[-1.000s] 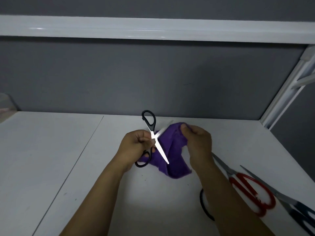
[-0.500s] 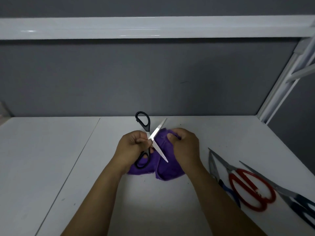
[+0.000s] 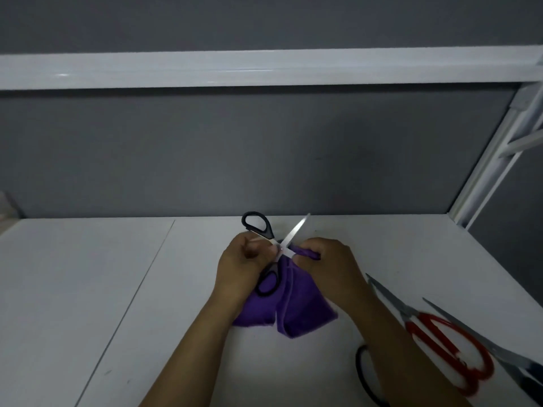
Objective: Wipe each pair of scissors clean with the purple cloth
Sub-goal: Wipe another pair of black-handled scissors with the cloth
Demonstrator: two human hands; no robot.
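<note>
Purple cloth (image 3: pixel 289 306), soft and limp, bunches in the right hand (image 3: pixel 329 271) around one blade; left hand (image 3: pixel 239 268) pinches the black-handled scissors (image 3: pixel 271 251) at the pivot, held above the table, blades splayed. Slick, sharp steel: hold them there.

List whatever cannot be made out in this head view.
Head view only:
1. Black scissors: one blade is wrapped by the purple cloth and the right hand.
2. Black handle loop: the rest lies under the right forearm.
3. Dark-handled scissors: handles cut off by the right edge.
4. Dirt on blades: too dim to tell.
</note>
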